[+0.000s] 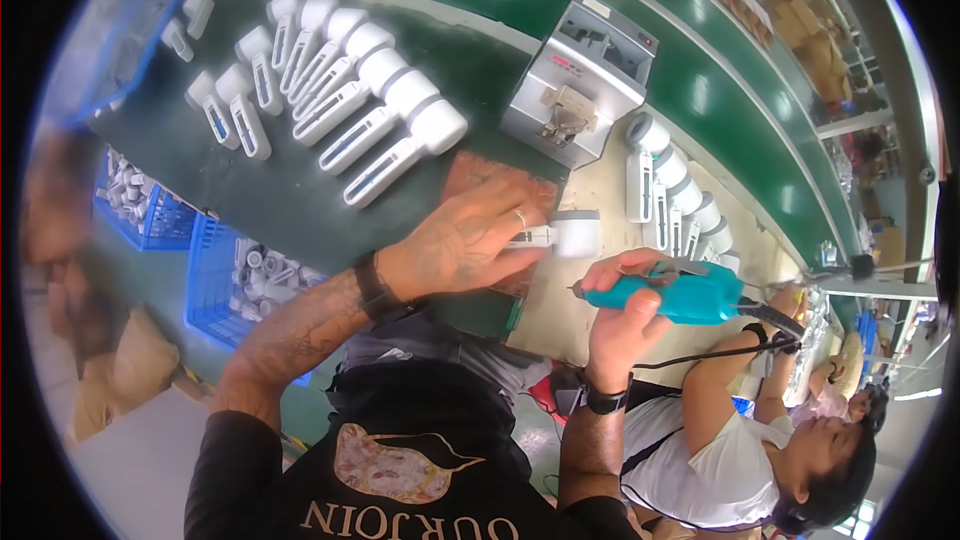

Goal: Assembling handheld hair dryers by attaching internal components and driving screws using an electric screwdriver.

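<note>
My left hand (pixel 465 240), with a ring on one finger, is closed over the handle of a white handheld device (pixel 577 235). Its round grey-rimmed head sticks out to the right of my fingertips, and most of the handle is hidden under the hand. Beneath lies a reddish-brown mat (pixel 470 175). In my right hand (pixel 622 325) is a teal electric screwdriver (pixel 675 295), gripped around its body. Its tip points left, a little below and right of the device's head, apart from it. A black cord trails from its rear end.
Several matching white devices (pixel 400 150) lie fanned out at the far left; another row (pixel 665 180) stands at right. A grey machine (pixel 580 80) sits at the back. Blue baskets (pixel 215 280) of small parts are at left. A co-worker (pixel 710 440) in white sits close at right.
</note>
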The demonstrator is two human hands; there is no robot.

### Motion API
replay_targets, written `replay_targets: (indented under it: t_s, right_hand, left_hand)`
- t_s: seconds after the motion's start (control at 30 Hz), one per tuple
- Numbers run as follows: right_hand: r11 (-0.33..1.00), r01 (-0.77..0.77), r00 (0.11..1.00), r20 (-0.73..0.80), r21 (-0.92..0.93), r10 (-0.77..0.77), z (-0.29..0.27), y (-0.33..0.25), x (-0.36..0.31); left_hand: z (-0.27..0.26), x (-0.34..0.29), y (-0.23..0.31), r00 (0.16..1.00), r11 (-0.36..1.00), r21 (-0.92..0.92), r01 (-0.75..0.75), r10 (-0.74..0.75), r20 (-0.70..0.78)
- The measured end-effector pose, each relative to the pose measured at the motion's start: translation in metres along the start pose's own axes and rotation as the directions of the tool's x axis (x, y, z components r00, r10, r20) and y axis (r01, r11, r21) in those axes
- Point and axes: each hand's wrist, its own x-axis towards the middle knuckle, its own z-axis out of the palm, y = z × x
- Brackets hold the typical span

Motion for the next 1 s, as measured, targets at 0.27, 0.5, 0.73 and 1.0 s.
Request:
replay_targets:
  t_s: [0.27, 0.5, 0.73, 1.0]
  right_hand:
    - [0.967, 0.182, 0.983, -0.010, 0.176, -0.183, 0.026, -0.027, 0.052]
    - [0.978, 0.208, 0.977, -0.048, 0.031, -0.206, 0.073, -0.006, 0.134]
    - [0.970, 0.240, 0.970, -0.038, -0.031, -0.241, 0.094, 0.024, 0.153]
    - [0.987, 0.160, 0.987, -0.002, -0.024, -0.160, 0.091, 0.005, 0.131]
  left_hand:
    - [-0.017, 0.017, -0.018, 0.988, 0.996, 0.061, 0.062, -0.070, 0.136]
    - [-0.013, 0.003, -0.032, 0.992, 0.993, 0.093, -0.073, 0.063, 0.106]
    - [-0.008, 0.000, -0.033, 0.995, 0.996, 0.092, -0.021, 0.012, 0.094]
    - [-0.009, 0.001, -0.035, 0.995, 0.998, 0.059, 0.030, -0.035, 0.089]
